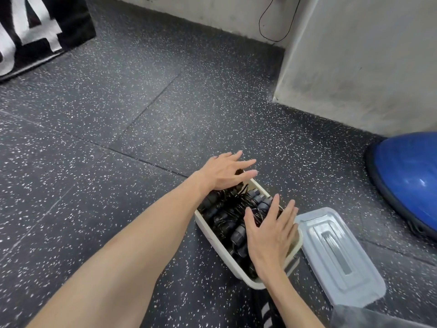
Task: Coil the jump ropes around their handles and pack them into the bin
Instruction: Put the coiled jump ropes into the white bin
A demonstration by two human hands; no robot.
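My right hand point(272, 235) lies flat over the near half of the bin point(295, 247), fingers point(287, 216) straight and spread, gripping nothing, pressing or hovering just on top of the jump ropes point(227, 216); I cannot tell which. My left hand point(227, 174) is over the far end, likewise spread and holding nothing, its fingertips reaching past the far rim. The coiled ropes sit directly under both palms, black bundles filling the bin almost to its edge. The bin's long axis runs from near right to far left, so my hands sit one at each end of it. The lid point(340, 254) lies on the floor point(118, 162) just beside the bin on the right, nearer my right hand. I judge the ropes are packed. Beyond the lid is a blue dome point(406, 181), well apart; the floor to the left is open.
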